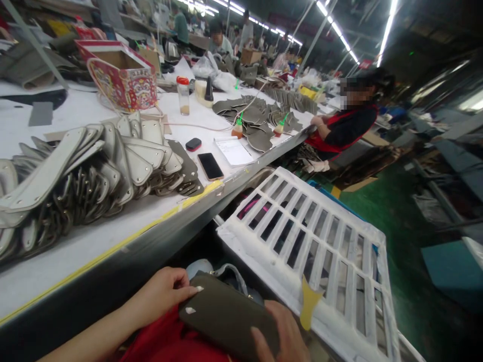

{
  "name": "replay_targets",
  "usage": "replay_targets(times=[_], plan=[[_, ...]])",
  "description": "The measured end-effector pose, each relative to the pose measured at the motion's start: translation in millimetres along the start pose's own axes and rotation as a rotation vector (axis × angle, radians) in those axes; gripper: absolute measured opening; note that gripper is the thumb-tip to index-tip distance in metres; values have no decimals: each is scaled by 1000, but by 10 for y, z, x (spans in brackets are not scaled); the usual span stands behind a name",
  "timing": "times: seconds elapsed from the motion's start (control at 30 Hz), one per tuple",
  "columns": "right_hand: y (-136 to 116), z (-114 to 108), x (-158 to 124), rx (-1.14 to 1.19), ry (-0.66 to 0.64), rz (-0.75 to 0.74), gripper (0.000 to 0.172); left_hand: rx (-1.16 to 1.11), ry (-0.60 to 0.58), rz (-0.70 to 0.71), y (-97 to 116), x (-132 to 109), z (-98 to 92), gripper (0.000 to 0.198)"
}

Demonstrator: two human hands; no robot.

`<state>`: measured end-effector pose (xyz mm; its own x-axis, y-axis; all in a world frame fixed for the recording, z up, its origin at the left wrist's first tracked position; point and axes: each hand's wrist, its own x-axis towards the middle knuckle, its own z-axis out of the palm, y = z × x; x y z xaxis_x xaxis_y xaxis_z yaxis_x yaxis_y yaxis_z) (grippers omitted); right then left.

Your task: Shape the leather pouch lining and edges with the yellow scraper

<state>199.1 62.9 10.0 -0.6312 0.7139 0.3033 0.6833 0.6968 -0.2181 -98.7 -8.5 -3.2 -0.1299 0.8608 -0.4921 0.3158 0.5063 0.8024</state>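
A dark olive panel (230, 314) with rounded corners lies over my lap, tilted, with two small whitish patches near its left end. My left hand (171, 291) pinches the panel's upper left corner between thumb and fingers, beside one of these patches. At the panel's right end, my right hand (283, 332) grips its edge, thumb on top; part of this hand is cut off by the frame. Behind the panel, pale pieces with a curved strap (232, 274) show partly. Red cloth (162, 339) lies beneath.
Piled pale pieces with rivets (109, 161) cover the left of the white table (151, 216). A phone (210, 166), notepad (234, 151), glue bottles (237, 128) and a red box (121, 75) stand farther back. A white slatted rack (313, 241) is at right; a person (347, 118) sits beyond.
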Motion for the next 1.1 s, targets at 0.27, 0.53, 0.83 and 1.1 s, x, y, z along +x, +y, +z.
replay_targets(times=[0.27,0.53,0.83,1.1], plan=[[-606,437,499,28,-191,-414,92,-78,-3,10,-36,32,8,41],[-598,502,468,100,-331,-324,92,-100,-60,-42,-15,23,2,36],[-633,464,506,140,-426,-254,89,114,8,141,-11,20,-69,28],[-612,471,471,167,-335,-333,86,-120,26,128,-175,36,71,27]])
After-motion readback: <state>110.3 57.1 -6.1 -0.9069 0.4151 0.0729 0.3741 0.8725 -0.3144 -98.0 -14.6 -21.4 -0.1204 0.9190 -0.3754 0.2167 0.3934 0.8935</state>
